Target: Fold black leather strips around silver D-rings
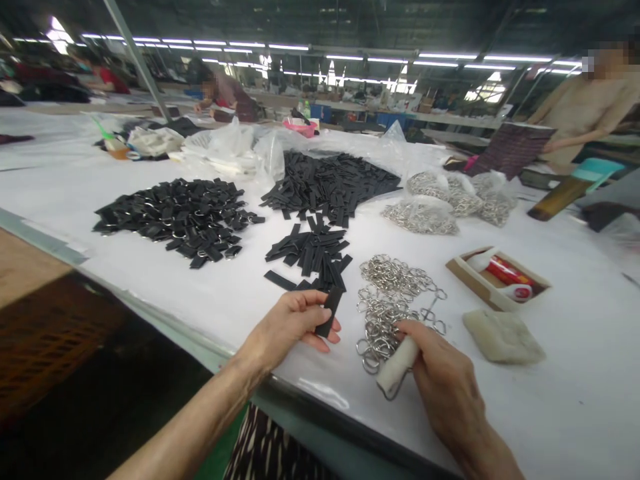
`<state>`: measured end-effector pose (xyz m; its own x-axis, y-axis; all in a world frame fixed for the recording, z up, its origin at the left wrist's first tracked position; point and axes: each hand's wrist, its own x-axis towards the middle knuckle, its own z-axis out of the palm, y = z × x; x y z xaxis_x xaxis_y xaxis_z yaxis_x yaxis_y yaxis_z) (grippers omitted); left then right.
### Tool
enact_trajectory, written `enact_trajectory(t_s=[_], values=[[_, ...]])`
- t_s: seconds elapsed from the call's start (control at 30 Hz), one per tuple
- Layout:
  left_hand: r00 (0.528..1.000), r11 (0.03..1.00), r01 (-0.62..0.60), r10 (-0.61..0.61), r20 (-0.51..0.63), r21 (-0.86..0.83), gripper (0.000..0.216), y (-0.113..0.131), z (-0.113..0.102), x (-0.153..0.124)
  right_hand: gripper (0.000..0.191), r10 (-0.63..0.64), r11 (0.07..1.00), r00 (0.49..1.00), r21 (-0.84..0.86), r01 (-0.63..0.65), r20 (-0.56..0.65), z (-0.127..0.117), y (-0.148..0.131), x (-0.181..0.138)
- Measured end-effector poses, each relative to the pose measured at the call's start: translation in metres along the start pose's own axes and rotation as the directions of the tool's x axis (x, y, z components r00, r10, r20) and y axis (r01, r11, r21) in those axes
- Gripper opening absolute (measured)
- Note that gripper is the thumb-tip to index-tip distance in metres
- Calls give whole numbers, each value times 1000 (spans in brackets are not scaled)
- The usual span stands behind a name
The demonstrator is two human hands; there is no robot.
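Note:
My left hand (300, 320) pinches a short black webbing strip (330, 312) upright between thumb and fingers, just in front of a small pile of loose black strips (313, 253). Closed around a small tool (399, 365) with a whitish, cylindrical, seemingly wrapped part and thin metal wire at its ends is my right hand (445, 373). Its wire end reaches over a heap of silvery metal rings (395, 280), which look D-shaped. Part of the tool is hidden by my fingers.
Black tabs with metal rings (175, 217) are heaped at left, behind them a larger strip pile (330, 180). Bagged rings (423, 213), a cardboard tray (473, 280) with bottles, a pale waxy-looking block (503, 337) and a tumbler (570, 190) stand rightward. A person (585, 113) works across the table.

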<state>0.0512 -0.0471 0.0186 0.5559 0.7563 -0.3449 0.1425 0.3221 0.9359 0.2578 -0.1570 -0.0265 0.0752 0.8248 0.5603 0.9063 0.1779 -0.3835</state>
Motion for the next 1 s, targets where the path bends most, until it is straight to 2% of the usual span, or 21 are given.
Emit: enact_trajectory(t_s=[0.13,0.23,0.33,0.43,0.57,0.73,0.9,1.0], values=[[990,984,90,-71,123,-156,15,-13,22,1,25,228,957,973,177,-232,43,-6,-3,2],[982,977,119,-88,169,-179,16,-16,37,0,14,382,847,919,361,-391,99,-8,-9,6],[977,981,130,-103,186,-142,16,-15,49,-2,4,475,730,872,503,-463,113,-9,-13,11],[980,989,112,-95,172,-93,15,-15,56,-5,6,504,686,856,550,-477,115,-8,-13,13],[980,993,102,-89,179,-66,15,-18,61,-9,2,441,786,895,450,-423,70,-7,-10,9],[986,998,57,-53,159,-21,17,-22,66,-10,11,239,927,970,289,-239,34,-7,-14,5],[991,998,52,-48,121,-25,17,-20,66,-8,15,70,973,998,222,-66,-9,-9,-19,5],[987,997,67,-59,152,-49,18,-20,65,-6,18,-119,984,990,123,127,-76,-8,-18,7]])
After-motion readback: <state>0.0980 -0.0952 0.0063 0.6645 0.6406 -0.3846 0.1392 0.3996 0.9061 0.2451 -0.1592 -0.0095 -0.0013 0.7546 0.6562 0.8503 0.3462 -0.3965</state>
